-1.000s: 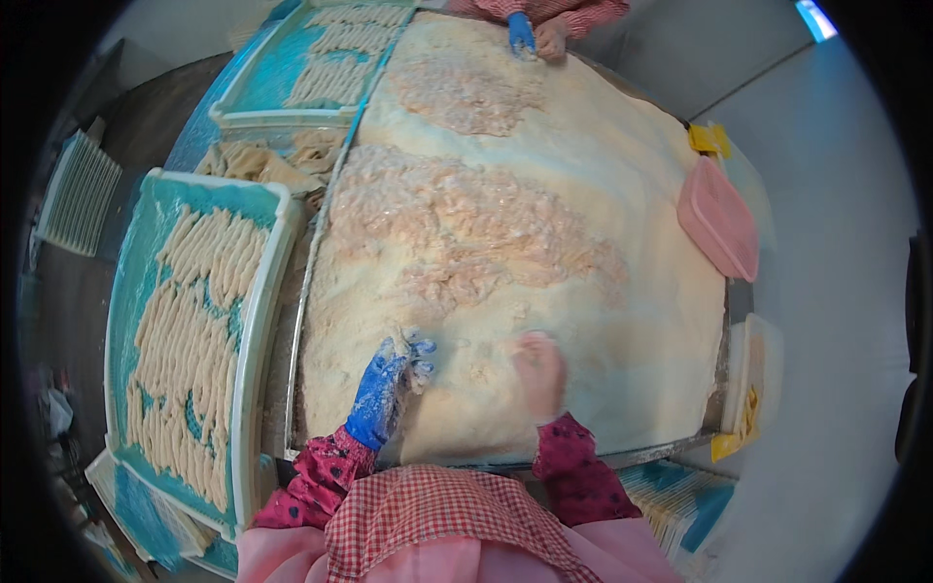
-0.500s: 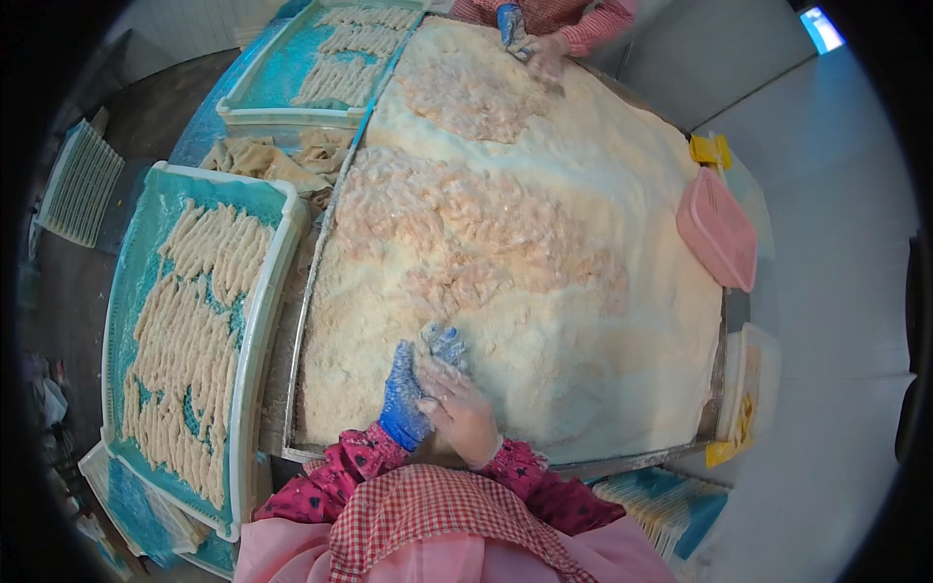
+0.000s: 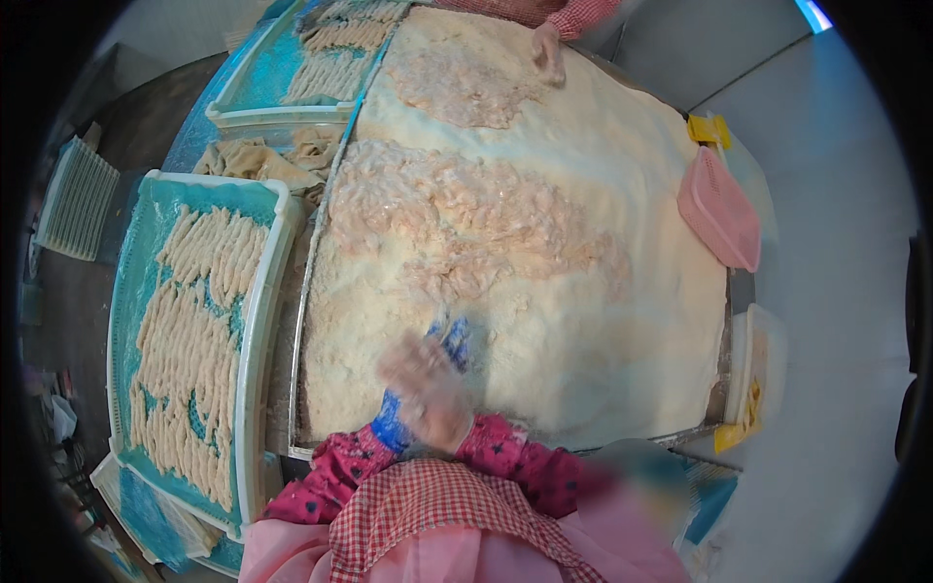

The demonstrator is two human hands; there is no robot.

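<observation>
My left hand [image 3: 394,416], in a flour-dusted blue glove, lies mostly beneath my right hand [image 3: 423,394] over the near part of a large bed of pale flour [image 3: 622,369]. Its blue fingertips show above, but its grip is hidden. My right hand is pale, dusted and smeared by motion, so neither its fingers nor anything between the palms can be made out. Beyond my hands lie wet, pale pink pieces [image 3: 466,214] on the flour. A white-rimmed turquoise tray [image 3: 282,233] to the left holds several rows of coated strips [image 3: 185,350].
A second tray [image 3: 233,107] of strips and crumpled cloths [image 3: 243,160] are at far left. A co-worker's hand [image 3: 547,58] is at the far edge. A pink basket [image 3: 717,209] and a translucent container [image 3: 753,355] line the right edge. Stacked trays [image 3: 76,199] stand at left.
My right hand has moved left from the flour onto my gloved left hand, covering much of it. The co-worker's blue glove has gone out of sight; their other hand remains at the far edge.
</observation>
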